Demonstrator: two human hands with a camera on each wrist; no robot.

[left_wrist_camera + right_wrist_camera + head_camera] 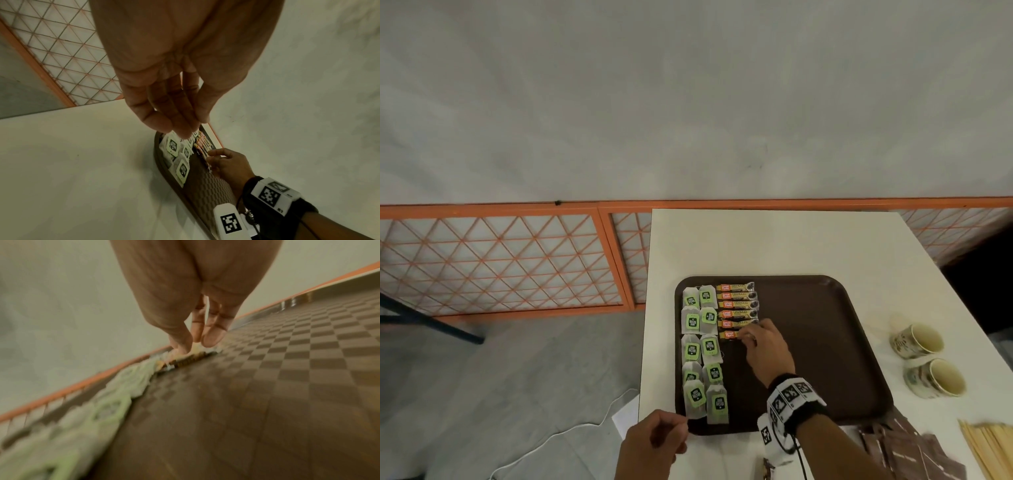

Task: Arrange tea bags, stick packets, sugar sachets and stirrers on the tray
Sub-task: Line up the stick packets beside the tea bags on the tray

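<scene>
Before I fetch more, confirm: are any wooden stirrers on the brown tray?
No: the wooden stirrers lie on the white table, off the brown tray.

Right of the right hand point(765, 349), the dark brown checkered plastic tray point(825, 342) lies bare. Left of it, green-tagged paper tea bags point(697, 353) and orange stick packets point(736, 306) crowd the floor; two patterned ceramic cups point(924, 359) stand beyond the right rim.

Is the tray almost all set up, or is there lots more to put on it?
About halfway. The tea bags already lie in two columns on the tray, with five stick packets in a row. The right hand is placing a sixth packet. Brown sachets and stirrers still wait on the table.
</scene>
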